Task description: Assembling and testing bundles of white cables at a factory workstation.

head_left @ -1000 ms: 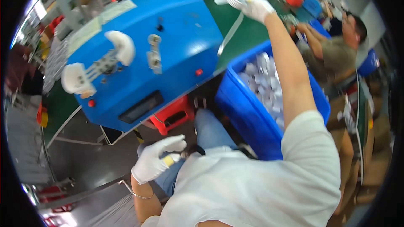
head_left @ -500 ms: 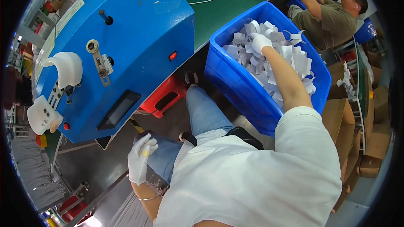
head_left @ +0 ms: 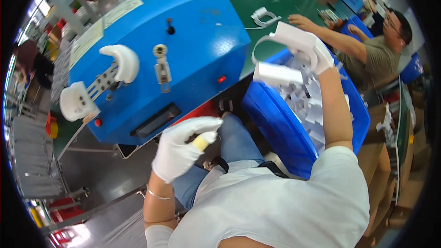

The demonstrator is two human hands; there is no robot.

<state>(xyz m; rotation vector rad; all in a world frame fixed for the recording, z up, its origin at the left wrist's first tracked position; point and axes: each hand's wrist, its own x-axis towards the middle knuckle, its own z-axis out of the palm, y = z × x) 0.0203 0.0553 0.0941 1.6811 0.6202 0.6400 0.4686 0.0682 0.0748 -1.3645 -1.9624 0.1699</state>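
White band (head_left: 294, 36) hangs from your right hand (head_left: 325, 57), over the far end of the blue tub (head_left: 275, 124). Left of that tub sits the big blue machine (head_left: 197, 32), its curved white holders (head_left: 126, 64) seemingly shaped to cradle something rounded. The tub itself stands open beside your leg, probably so its white scraps (head_left: 317, 105) stay within easy reach. Your right fingers are clamped on the band, partly hidden behind it; holding one side likely lets the rest bow out freely. Your left hand (head_left: 177, 151), left of the tub, has thumb and fingers apart with nothing visible between them; its yellow wrap (head_left: 200, 143) perhaps protects a digit.
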